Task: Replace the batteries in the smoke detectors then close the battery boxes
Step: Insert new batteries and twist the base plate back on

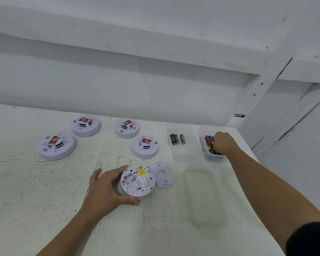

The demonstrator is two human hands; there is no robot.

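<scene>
An upturned white smoke detector (138,181) lies near the table's middle, its battery bay open and empty. My left hand (105,189) grips its left rim with curled fingers and thumb. The detached battery cover (163,174) lies just right of it. My right hand (223,143) reaches into the clear box of new batteries (206,143) at the far right, fingers curled down among them; what they hold is hidden. A second clear box (181,156) holds three used batteries (176,138).
Several more smoke detectors (145,146) sit face up at the back left, each with a red label. Two translucent box lids (203,194) lie on the table's right side. A white wall runs behind the table, whose right edge is close to the boxes.
</scene>
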